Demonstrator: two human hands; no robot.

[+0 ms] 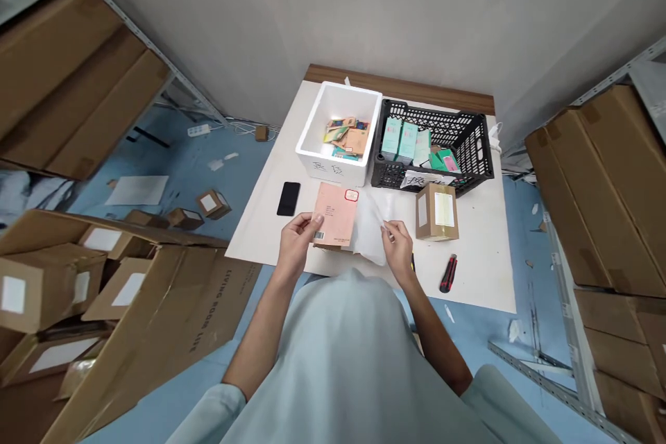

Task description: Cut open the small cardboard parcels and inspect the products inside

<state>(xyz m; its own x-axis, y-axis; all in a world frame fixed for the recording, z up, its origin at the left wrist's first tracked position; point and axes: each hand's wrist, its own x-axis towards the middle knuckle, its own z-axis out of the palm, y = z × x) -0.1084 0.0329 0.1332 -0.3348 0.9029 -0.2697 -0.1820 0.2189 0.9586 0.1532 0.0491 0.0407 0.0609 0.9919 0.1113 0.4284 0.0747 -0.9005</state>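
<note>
My left hand grips a flat pink packet by its left edge, thumb on top. The packet has a red-framed label in its upper right corner and a barcode at the lower left. Between finger and thumb, my right hand pinches the edge of a white translucent wrapping sheet, which spreads behind and to the right of the packet. A bit of brown cardboard peeks out under the packet's lower edge; the rest of it is hidden.
A white foam box holds several packets; beside it, a black crate contains mint-green boxes. On the table lie a phone, a taped carton and a red-black box cutter. A large carton stands left, shelving right.
</note>
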